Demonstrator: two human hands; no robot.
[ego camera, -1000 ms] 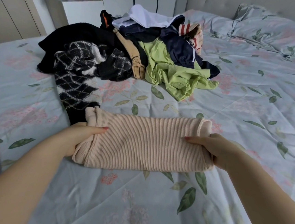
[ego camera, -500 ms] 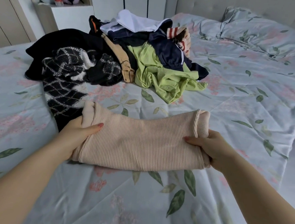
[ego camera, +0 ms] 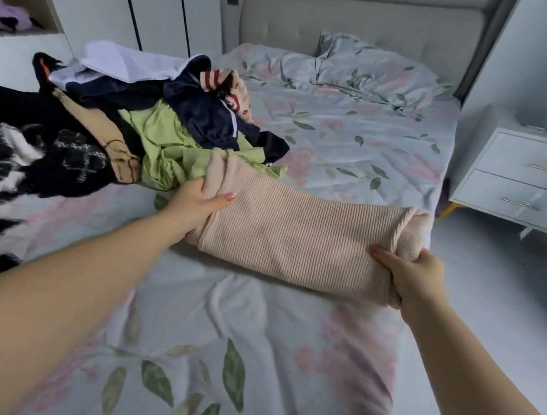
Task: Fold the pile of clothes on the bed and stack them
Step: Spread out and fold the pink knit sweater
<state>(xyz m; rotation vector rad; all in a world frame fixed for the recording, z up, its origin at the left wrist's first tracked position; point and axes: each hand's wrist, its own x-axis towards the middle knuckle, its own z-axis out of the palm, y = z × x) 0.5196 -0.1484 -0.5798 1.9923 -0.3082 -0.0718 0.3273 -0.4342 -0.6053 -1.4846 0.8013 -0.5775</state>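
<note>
A folded beige ribbed knit garment [ego camera: 299, 239] is held just above the floral bedsheet [ego camera: 254, 338], slanting from upper left to lower right. My left hand [ego camera: 196, 200] grips its left end, thumb on top. My right hand [ego camera: 414, 279] grips its right end near the bed's right edge. Behind and to the left lies the unfolded pile of clothes [ego camera: 124, 121]: a lime green shirt [ego camera: 171, 145], a navy jacket [ego camera: 207, 115], a white garment [ego camera: 126, 62], a tan piece and a black-and-white patterned knit [ego camera: 21, 158].
A white two-drawer nightstand [ego camera: 529, 180] stands right of the bed. Pillows [ego camera: 360, 69] lie against the padded headboard [ego camera: 347, 25]. White wardrobe doors and a shelf with plush toys [ego camera: 8, 15] are at the back left. Grey floor runs along the right side.
Both hands lifted the folded beige garment off the sheet and carried it rightward toward the bed's right edge. The view swung right, bringing the nightstand into sight.
</note>
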